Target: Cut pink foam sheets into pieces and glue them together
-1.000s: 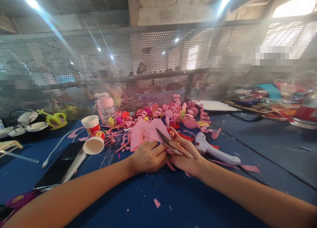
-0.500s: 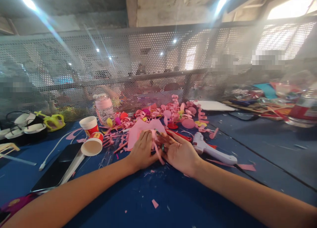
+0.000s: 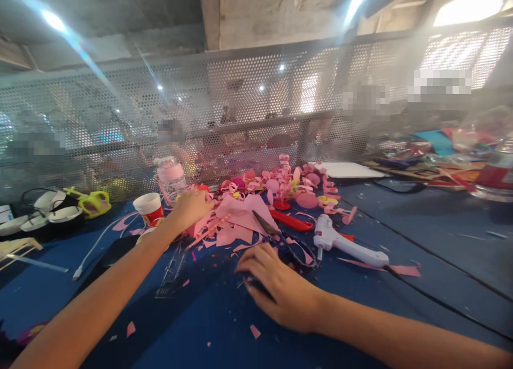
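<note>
My left hand (image 3: 193, 208) stretches forward to the left side of a pile of pink paper pieces (image 3: 272, 182), beside a pink-lidded bottle (image 3: 171, 176). Its fingertips point away among the scraps, so I cannot make out whether they grip anything. Nearer to me, my right hand (image 3: 278, 291) hovers low over the blue table with loosely curved fingers, a gap between thumb and fingers and nothing visible in it. Just beyond it lie dark-handled scissors (image 3: 284, 240) and pink paper sheets (image 3: 244, 214). A pink pencil (image 3: 208, 231) rests left of the sheets.
A white glue gun (image 3: 348, 243) with a black cord and a red-handled tool (image 3: 292, 221) lie to the right. On the left are a paper cup (image 3: 148, 206), a white cable (image 3: 94, 246) and a clear ruler (image 3: 172, 273). A perforated metal screen (image 3: 248, 101) stands behind.
My hands were together around a curled pink paper strip; now they are apart. The left has reached forward and left, the right has dropped nearer, uncovering the scissors.
</note>
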`<state>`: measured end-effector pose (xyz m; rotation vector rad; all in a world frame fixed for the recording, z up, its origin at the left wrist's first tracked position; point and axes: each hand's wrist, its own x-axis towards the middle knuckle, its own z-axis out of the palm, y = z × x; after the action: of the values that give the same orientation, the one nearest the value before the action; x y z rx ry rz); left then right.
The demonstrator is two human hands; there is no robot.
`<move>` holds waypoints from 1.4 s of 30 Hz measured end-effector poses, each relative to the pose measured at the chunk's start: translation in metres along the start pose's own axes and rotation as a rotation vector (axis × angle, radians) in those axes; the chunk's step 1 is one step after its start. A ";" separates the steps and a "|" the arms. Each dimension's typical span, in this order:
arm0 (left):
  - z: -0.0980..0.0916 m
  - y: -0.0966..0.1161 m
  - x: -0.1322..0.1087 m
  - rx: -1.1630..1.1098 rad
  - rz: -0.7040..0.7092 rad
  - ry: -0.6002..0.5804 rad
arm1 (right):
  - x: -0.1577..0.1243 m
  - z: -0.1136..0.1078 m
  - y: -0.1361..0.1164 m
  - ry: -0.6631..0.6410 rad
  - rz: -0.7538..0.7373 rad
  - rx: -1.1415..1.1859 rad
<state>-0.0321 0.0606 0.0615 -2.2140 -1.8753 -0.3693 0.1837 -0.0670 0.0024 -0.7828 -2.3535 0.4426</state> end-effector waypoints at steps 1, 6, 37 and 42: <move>-0.001 -0.001 -0.001 0.028 -0.017 0.004 | -0.002 -0.001 -0.004 -0.067 -0.064 -0.101; 0.007 0.017 -0.014 0.160 0.229 0.128 | -0.005 -0.001 -0.007 -0.093 -0.065 -0.317; 0.083 0.024 -0.021 -0.314 0.418 0.470 | 0.009 -0.002 0.020 0.351 0.550 -0.688; 0.088 0.015 -0.013 -0.499 0.163 0.679 | 0.010 -0.003 0.019 0.204 0.581 -0.849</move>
<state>-0.0149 0.0746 -0.0262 -2.0834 -1.3147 -1.4692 0.1870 -0.0458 0.0006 -1.8117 -2.0453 -0.4494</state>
